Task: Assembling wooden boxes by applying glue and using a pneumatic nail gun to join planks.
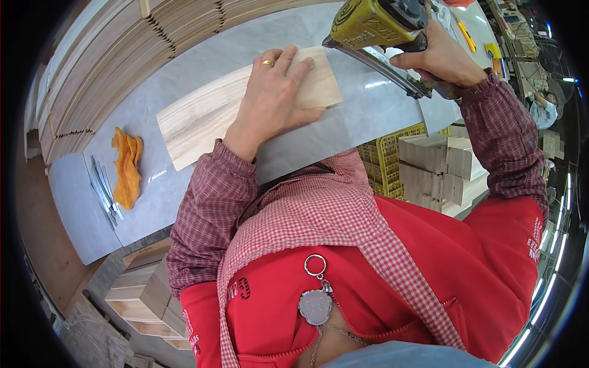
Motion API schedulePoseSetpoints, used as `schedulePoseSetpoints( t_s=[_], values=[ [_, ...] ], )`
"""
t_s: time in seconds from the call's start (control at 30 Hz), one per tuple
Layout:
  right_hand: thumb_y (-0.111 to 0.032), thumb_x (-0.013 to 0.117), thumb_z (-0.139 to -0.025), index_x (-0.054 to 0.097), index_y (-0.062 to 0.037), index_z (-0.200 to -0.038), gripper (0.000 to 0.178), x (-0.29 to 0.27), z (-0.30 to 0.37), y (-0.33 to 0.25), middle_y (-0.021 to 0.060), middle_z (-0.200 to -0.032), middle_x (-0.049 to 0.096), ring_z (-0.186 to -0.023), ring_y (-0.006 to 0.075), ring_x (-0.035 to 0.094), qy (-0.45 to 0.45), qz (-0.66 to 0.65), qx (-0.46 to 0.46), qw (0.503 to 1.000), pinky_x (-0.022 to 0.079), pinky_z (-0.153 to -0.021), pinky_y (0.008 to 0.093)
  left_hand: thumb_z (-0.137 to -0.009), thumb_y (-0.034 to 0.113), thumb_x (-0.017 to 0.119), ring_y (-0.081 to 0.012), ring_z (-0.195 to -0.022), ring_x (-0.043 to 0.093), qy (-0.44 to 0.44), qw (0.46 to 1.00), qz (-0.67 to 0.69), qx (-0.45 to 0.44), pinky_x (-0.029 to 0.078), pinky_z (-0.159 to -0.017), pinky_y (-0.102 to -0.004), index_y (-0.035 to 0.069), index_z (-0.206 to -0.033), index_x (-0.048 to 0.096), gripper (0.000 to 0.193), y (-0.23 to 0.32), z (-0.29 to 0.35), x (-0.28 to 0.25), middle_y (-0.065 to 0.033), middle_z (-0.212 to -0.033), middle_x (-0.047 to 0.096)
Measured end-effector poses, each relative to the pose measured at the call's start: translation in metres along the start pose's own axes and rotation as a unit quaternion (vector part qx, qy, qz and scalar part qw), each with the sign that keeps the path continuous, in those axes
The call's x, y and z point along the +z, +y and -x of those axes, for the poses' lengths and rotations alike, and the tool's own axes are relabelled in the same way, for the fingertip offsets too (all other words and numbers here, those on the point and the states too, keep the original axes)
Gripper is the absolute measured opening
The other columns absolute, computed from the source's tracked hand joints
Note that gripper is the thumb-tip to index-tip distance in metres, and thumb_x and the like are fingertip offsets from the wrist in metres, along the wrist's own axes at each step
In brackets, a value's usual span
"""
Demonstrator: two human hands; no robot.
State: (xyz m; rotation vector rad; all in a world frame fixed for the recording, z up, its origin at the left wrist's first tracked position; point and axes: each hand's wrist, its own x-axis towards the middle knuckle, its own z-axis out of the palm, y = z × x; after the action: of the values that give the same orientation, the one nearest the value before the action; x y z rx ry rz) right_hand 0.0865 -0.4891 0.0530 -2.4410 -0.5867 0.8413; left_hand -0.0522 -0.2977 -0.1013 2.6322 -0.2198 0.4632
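Observation:
A pale wooden board lies slantwise on the grey worktable. My left hand rests flat on it, fingers stretched toward its far edge and thumb out to the right. My right hand is wrapped round the handle of a yellow-green nail gun. The gun's body is raised at the far right end of the board, and its long metal magazine slants down toward my right wrist. Whether its nose touches the wood I cannot tell.
Stacked thin boards line the table's far left side. Nearer lie an orange cloth and thin metal strips. Right of me are a yellow crate and wooden pieces; wooden boxes stand lower left. A yellow cutter lies far right.

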Motion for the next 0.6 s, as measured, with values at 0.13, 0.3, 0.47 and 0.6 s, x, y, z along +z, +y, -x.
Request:
schedulePoseSetpoints(
  t_s=[0.13,0.3,0.47,0.6],
  values=[
    [-0.008,0.073,-0.069,0.059,0.0020,-0.104,0.039,0.001,-0.002,0.002,0.0079,-0.068,0.058,-0.040,0.0082,0.042,0.008,0.024,0.008,1.000,0.033,-0.037,0.0193,-0.060,0.044,0.078,-0.0320,-0.116,0.044,0.002,1.000,0.000,0.000,0.033,-0.101,-0.0393,0.007,-0.120,0.059,0.073,0.001,0.000,0.000,-0.0135,-0.131,0.047],
    [-0.007,0.072,-0.068,0.059,0.0019,-0.103,0.039,0.001,-0.006,0.004,0.0080,-0.069,0.059,-0.043,0.0087,0.043,0.005,0.054,0.001,0.999,0.035,-0.040,0.0204,-0.059,0.043,0.078,-0.0319,-0.116,0.044,0.005,1.000,0.002,-0.003,0.032,-0.101,-0.0393,0.007,-0.120,0.059,0.073,0.001,0.000,0.000,-0.0136,-0.131,0.048],
    [-0.007,0.073,-0.067,0.059,0.0016,-0.103,0.040,0.002,-0.008,0.012,0.0081,-0.071,0.060,-0.044,0.0093,0.044,0.022,0.088,-0.034,0.995,0.037,-0.043,0.0211,-0.059,0.043,0.078,-0.0326,-0.116,0.044,0.007,1.000,0.004,-0.001,0.033,-0.102,-0.0395,0.007,-0.119,0.060,0.072,0.002,-0.001,0.001,-0.0140,-0.131,0.048],
    [-0.008,0.073,-0.066,0.060,0.0018,-0.103,0.040,0.001,0.010,0.002,0.0093,-0.076,0.061,-0.050,0.0122,0.048,0.001,0.064,-0.028,0.998,0.040,-0.047,0.0230,-0.059,0.042,0.079,-0.0329,-0.116,0.044,0.012,1.000,0.009,0.001,0.034,-0.101,-0.0398,0.007,-0.118,0.060,0.071,0.000,0.001,0.001,-0.0140,-0.131,0.048]
  ],
)
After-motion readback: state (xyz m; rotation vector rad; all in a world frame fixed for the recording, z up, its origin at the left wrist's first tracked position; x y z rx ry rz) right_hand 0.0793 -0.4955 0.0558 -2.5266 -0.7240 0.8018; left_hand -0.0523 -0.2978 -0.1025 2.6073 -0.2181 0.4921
